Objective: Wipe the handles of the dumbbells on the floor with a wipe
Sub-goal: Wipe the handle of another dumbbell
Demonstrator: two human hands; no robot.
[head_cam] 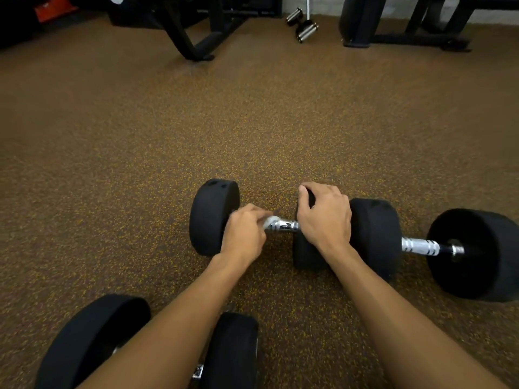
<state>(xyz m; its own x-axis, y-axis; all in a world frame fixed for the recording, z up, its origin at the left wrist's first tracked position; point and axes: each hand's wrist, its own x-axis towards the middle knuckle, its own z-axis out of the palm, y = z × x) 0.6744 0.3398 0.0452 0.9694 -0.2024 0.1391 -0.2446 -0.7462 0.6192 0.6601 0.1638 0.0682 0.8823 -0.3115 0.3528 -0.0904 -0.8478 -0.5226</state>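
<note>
- left hand (243, 234) pinching a small white wipe (270, 221) against the chrome handle (285, 226) of the middle black round-headed dumbbell (210, 217)
- right hand (325, 217) curled over that dumbbell's right head
- it sits on the speckled brown floor (252, 122)

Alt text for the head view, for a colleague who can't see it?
The left hand holds a white wipe on the chrome handle of the middle dumbbell while the right hand grips its right head. A second dumbbell lies to the right and a third dumbbell nearer the camera, on speckled floor.
</note>
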